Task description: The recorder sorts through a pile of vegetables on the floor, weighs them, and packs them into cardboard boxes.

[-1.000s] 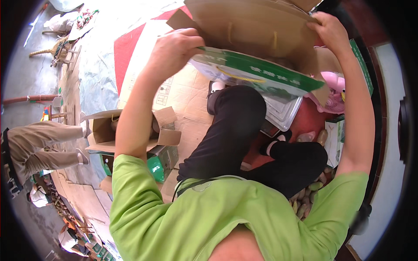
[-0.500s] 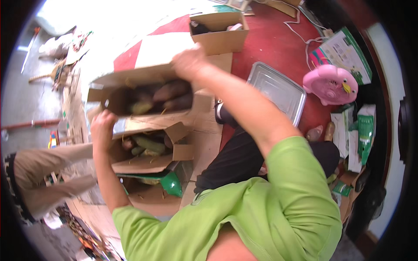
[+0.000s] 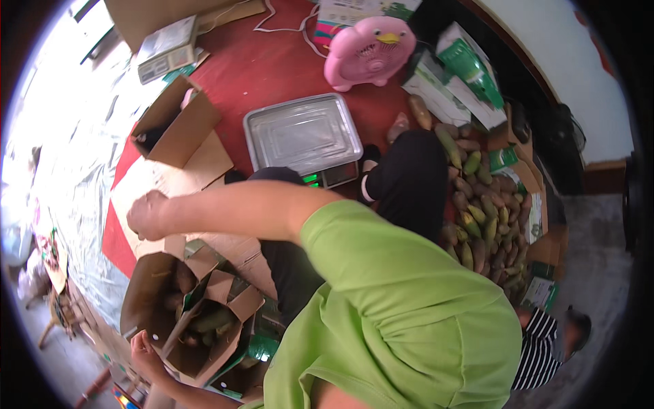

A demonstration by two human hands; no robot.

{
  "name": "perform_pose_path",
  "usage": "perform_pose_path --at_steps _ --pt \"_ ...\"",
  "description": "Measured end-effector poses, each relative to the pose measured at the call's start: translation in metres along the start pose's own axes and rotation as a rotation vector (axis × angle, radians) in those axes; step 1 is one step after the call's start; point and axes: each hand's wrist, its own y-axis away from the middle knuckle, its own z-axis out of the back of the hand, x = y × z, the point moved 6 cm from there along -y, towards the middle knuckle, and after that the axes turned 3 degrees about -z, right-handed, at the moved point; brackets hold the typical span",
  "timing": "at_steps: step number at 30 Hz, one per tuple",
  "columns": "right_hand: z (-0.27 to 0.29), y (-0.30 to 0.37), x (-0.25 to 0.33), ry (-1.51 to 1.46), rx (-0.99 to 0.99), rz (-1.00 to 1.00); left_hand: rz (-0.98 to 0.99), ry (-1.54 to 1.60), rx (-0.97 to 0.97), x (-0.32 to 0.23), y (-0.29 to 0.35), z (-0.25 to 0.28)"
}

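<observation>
My right hand [image 3: 146, 215], fingers curled and nothing seen in them, is over flat cardboard [image 3: 218, 238] just beyond an open carton [image 3: 144, 286]. My left hand [image 3: 144, 354] is beside the near left edge of that carton, fingers partly extended and apparently empty; whether they touch the wall I cannot tell. Inside the carton lie long brown tubers or fruits [image 3: 184, 277], partly in shadow. Against it stands a second open carton [image 3: 225, 346] with its flaps up, holding brown and green pieces [image 3: 212, 319]. A green-and-white box [image 3: 262, 346] is closer to me.
A metal tray [image 3: 303, 133] rests on a scale with a lit green display [image 3: 311, 180]. At right lies a large heap of brown and green produce [image 3: 484, 211]. A pink fan [image 3: 371, 54], a brown carton [image 3: 180, 126] and a person in a striped top [image 3: 538, 351] are around.
My view has swung right, bringing the produce heap into sight. My right hand has left the carton's far rim, and my left hand has come off its corner. The carton now sits beside the second one.
</observation>
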Motion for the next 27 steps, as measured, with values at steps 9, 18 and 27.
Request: perform_pose_path --at_steps 9,18,27 --pt "0.187 0.253 -0.222 -0.431 -0.713 -0.186 -0.476 0.271 -0.005 -0.211 -0.05 -0.031" --pt "0.049 0.608 -0.38 -0.197 -0.913 -1.036 -0.787 0.306 0.022 -0.37 -0.062 -0.048" --pt "-0.253 0.751 -0.38 -0.494 -0.664 -1.464 -1.061 0.424 0.153 -0.528 -0.027 -0.065"
